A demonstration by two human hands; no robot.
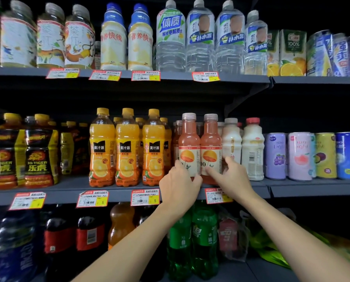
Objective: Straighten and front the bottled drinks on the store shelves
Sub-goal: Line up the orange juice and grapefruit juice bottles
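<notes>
Three dark grey shelves of drinks fill our view, and both our bare arms reach up to the middle shelf (72,185). On the top shelf (27,70) stand tea bottles, two blue-capped milk drinks (126,40), clear electrolyte water bottles (200,40) and orange juice cartons (292,53). The bottom shelf holds dark cola bottles, an orange soda and green soda bottles (192,241).

Along the middle shelf, from left to right, we see black-and-yellow Hi-Tiger energy drink bottles (39,153), three orange juice bottles (127,148) fronted in a row with yellow caps, then two pink grapefruit juice bottles (199,139) standing upright side by side at the front edge, white yogurt drink bottles (252,151) just beside them, and pastel cans (299,155) at the far right.

Our left hand (179,185) wraps the base of the left grapefruit bottle (188,143), fingers curled around its lower label. Our right hand (230,176) holds the lower part of the right grapefruit bottle (210,143), thumb across the front and fingers (234,161) reaching round its far side, next to the nearest yogurt drink. Red-and-yellow price tags (144,197) hang along the shelf lips.
</notes>
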